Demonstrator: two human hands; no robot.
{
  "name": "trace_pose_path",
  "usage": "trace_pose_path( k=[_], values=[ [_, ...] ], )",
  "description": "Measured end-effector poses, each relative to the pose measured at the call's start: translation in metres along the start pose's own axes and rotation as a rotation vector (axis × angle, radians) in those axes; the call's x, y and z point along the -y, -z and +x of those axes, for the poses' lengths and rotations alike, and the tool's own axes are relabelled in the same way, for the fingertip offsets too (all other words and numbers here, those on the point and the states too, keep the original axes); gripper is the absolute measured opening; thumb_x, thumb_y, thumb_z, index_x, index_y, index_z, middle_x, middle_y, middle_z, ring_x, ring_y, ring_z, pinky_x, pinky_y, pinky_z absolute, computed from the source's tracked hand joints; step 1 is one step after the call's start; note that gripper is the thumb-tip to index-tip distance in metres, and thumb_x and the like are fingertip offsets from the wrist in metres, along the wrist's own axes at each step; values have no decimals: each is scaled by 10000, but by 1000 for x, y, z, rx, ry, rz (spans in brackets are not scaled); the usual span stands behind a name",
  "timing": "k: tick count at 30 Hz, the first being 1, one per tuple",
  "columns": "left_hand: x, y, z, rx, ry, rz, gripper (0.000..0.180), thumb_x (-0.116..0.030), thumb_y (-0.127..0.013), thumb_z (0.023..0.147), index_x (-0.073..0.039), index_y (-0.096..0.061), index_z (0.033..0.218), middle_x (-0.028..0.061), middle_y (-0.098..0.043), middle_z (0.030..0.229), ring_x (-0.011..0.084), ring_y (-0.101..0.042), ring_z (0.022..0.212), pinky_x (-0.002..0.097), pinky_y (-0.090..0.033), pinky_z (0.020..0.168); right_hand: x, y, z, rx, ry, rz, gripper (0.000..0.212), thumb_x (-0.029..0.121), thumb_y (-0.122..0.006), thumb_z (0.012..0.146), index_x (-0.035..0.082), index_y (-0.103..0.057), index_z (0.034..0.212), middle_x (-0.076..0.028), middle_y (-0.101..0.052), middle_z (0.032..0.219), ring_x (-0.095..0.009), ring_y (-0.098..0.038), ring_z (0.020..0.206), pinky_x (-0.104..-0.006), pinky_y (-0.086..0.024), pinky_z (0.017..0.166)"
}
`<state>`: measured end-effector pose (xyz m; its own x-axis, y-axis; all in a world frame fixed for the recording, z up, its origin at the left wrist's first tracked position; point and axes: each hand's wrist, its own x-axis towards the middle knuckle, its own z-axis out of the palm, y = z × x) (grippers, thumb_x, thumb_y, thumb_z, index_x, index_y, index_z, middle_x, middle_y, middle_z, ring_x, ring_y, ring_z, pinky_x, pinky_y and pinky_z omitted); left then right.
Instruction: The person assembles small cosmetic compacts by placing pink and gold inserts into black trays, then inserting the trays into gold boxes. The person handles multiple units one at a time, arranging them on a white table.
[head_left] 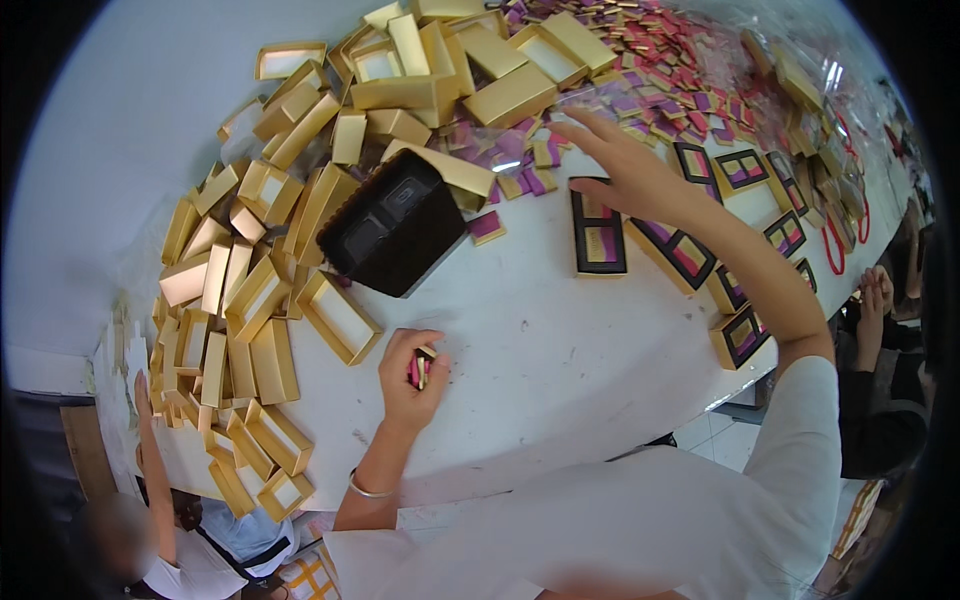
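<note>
Centre-left, your left hand (400,385) curls its fingers around small pink-and-gold rectangular pieces (421,370). Upper right, your right hand (635,170) spreads its fingers near a black-lined gold rectangular box (577,240).

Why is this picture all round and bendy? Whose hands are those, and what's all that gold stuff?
No robot here: they're a person's bare hands. The camera sits on their head, looking down, and its wide lens bends straight edges.

The left hand curls around a few small pink-and-gold pieces. The right hand is open, fingers spread.

On the white table, gold boxes are heaped at the left, near what looks like a stack of black trays. Small pink and purple packets lie at the far side, and filled boxes sit at the right.
</note>
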<state>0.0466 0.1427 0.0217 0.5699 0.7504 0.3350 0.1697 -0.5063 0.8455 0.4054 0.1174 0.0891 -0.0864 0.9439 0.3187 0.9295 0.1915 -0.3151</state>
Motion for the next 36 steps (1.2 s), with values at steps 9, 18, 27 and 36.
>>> trace_pose_path(
  k=[9,18,27,36],
  values=[
    [-13,-20,-3,5,-330,516,220,-40,-658,676,-71,-628,892,72,-550,795,223,-546,671,300,-450,556,-67,-57,119,69,-8,-301,571,92,-664,708,77,-471,1245,-160,-496,1213,-336,-476,1152,-422,-443,923],
    [-7,-14,-4,-82,-193,451,214,-30,-634,696,-46,-614,908,101,-548,776,249,-543,659,309,-438,582,-23,10,60,-397,-214,-35,241,270,-508,835,48,-563,908,-128,-646,832,-273,-639,763,-409,-506,634],
    [-20,-12,-7,-65,-103,624,225,-36,-639,703,-59,-626,927,66,-532,804,230,-528,712,315,-442,607,106,-41,-74,502,215,50,264,267,-535,860,74,-568,1037,-161,-604,868,-307,-605,805,-421,-470,664],
    [-12,4,-32,-203,147,725,426,-141,-683,709,-37,-550,1100,166,-493,1103,343,-464,1026,425,-382,886,-150,-10,95,-387,-403,-454,682,417,-658,748,89,-409,1292,-194,-525,1128,-365,-522,1086,-473,-452,876]
  ],
)
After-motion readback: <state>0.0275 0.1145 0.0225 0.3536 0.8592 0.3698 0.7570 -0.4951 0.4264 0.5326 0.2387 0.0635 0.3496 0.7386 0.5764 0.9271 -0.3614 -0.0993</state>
